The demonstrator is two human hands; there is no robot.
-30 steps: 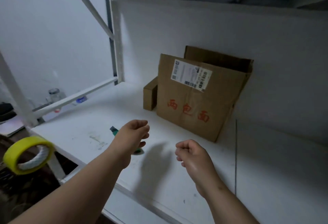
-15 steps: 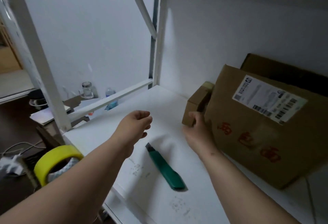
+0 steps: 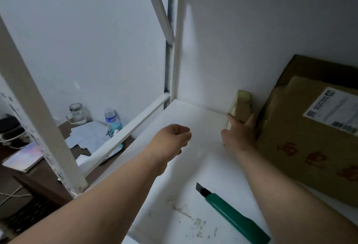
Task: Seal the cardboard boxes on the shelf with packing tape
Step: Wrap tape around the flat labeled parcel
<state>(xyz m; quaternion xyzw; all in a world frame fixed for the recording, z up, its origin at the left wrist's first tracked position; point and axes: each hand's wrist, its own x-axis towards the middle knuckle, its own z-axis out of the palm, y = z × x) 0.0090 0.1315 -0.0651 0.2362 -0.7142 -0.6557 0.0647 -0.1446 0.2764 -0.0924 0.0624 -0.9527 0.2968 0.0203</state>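
Observation:
A small cardboard box (image 3: 243,104) stands against the back wall of the white shelf (image 3: 193,120). My right hand (image 3: 239,133) grips its near end, thumb on the left side and fingers round the right side. A large cardboard box (image 3: 310,137) with a shipping label and red characters leans on the wall just right of it. My left hand (image 3: 170,141) hovers over the shelf with its fingers loosely curled and holds nothing. The packing tape is not in view.
A green utility knife (image 3: 230,212) with its blade out lies on the shelf near my right forearm. White shelf posts (image 3: 36,112) frame the left side. Below, a desk carries a glass jar (image 3: 78,113), a plastic bottle (image 3: 113,120) and papers.
My right hand has reached from mid-air to the small box and taken hold of it. The view swung left and closer, and the yellow tape roll dropped out of sight.

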